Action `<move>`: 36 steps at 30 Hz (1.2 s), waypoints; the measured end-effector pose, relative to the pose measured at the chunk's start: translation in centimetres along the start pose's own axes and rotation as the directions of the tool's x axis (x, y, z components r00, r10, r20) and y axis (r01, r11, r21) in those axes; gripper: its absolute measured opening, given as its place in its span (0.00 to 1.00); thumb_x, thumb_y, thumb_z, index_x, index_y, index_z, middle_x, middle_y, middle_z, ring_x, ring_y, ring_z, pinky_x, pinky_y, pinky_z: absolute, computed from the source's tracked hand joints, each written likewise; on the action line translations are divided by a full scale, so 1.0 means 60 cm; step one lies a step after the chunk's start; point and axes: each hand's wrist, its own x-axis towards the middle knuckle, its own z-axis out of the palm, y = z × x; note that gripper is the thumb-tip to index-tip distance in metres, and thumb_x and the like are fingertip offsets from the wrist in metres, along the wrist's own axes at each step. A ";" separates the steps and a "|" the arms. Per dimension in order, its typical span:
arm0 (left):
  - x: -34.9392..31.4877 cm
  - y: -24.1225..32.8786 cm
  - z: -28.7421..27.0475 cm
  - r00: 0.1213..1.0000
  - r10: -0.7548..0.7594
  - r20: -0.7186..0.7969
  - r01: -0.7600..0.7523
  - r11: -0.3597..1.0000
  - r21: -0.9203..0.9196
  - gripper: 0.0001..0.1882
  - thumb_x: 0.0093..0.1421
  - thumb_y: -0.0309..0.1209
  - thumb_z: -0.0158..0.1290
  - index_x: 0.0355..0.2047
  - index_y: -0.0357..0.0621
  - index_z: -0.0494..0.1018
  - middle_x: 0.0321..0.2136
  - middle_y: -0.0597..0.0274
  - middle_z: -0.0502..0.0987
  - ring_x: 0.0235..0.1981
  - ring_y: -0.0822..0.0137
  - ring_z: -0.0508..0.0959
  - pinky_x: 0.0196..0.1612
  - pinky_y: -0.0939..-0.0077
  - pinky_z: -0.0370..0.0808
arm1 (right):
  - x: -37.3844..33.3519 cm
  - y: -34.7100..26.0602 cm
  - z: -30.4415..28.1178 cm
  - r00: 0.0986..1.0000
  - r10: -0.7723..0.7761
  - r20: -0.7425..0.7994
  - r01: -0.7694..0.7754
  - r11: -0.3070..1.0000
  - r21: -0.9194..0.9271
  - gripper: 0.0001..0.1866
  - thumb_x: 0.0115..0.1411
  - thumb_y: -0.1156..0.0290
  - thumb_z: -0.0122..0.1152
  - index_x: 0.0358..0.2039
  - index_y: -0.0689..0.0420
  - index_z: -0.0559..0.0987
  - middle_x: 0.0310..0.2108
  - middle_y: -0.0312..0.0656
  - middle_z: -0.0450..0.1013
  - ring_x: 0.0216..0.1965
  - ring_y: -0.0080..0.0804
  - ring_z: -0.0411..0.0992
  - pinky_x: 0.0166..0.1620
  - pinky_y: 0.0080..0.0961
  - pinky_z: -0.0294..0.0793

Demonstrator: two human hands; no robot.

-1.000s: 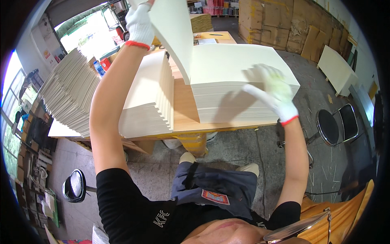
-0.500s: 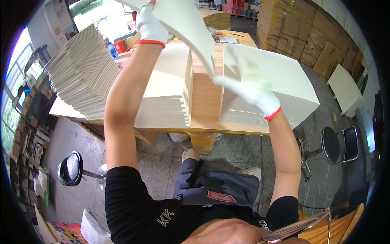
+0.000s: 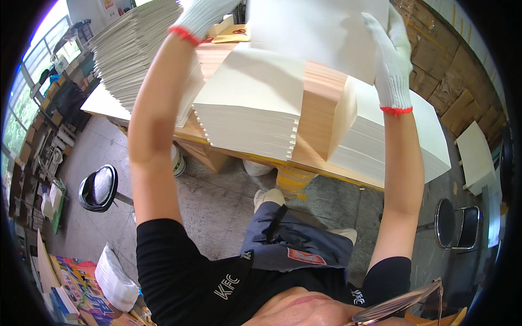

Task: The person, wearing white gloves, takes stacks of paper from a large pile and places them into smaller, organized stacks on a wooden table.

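Note:
A large white sheet (image 3: pixel 310 35) is raised and tilted over the table, its upper part cut off by the frame's top edge. My right hand (image 3: pixel 396 65), in a white glove with a red cuff, grips the sheet's right edge, thumb on the near face. My left hand (image 3: pixel 204 16), gloved the same way, is at the sheet's upper left, its fingers beyond the frame's top. Below the sheet stands a middle stack of white sheets (image 3: pixel 247 103) with stepped sides. Under my right forearm is another stack (image 3: pixel 361 130), partly covered.
A tall, fanned stack of sheets (image 3: pixel 138 60) leans at the table's left. Bare wood of the table (image 3: pixel 315 122) shows between stacks. Scissors (image 3: pixel 239 31) lie behind. A black stool (image 3: pixel 99 187) stands left, a black chair (image 3: pixel 459 225) right. Cardboard (image 3: pixel 443 76) lines the far right.
The sheet has moved right and spread out over the table. My right hand has gone from open beside it to gripping its right edge. My left hand has moved up, and the view has shifted.

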 end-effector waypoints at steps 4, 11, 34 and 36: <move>-0.078 -0.081 -0.145 0.915 -0.403 0.018 0.389 0.892 0.230 0.33 0.66 0.39 0.57 0.67 0.40 0.62 0.62 0.48 0.69 0.58 0.59 0.74 0.57 0.64 0.75 | 0.028 0.092 0.044 0.921 0.324 0.217 -0.388 0.820 0.421 0.36 0.63 0.82 0.57 0.71 0.59 0.58 0.62 0.57 0.68 0.62 0.42 0.70 0.64 0.31 0.70; -0.142 -0.182 -0.180 0.843 -0.532 -0.078 0.536 0.821 0.196 0.29 0.64 0.37 0.60 0.62 0.39 0.69 0.46 0.57 0.81 0.47 0.67 0.80 0.51 0.70 0.77 | -0.052 0.194 0.155 0.769 0.523 0.368 -0.636 0.683 0.360 0.33 0.67 0.61 0.62 0.65 0.68 0.65 0.60 0.55 0.71 0.62 0.42 0.69 0.66 0.31 0.65; -0.268 -0.159 -0.201 0.649 -0.739 0.183 0.337 0.495 0.801 0.17 0.56 0.38 0.65 0.44 0.47 0.81 0.31 0.50 0.81 0.33 0.54 0.78 0.40 0.64 0.72 | -0.202 0.050 0.076 0.685 0.409 0.603 0.034 0.809 -0.587 0.24 0.58 0.48 0.64 0.52 0.44 0.83 0.35 0.42 0.77 0.38 0.37 0.77 0.44 0.31 0.75; -0.270 -0.165 -0.205 0.681 -0.706 0.192 0.318 0.522 0.791 0.15 0.55 0.38 0.65 0.35 0.40 0.79 0.29 0.51 0.81 0.29 0.55 0.75 0.36 0.64 0.71 | -0.200 0.039 0.077 0.681 0.419 0.601 0.031 0.803 -0.595 0.23 0.59 0.49 0.64 0.52 0.44 0.83 0.35 0.42 0.77 0.38 0.36 0.77 0.45 0.30 0.74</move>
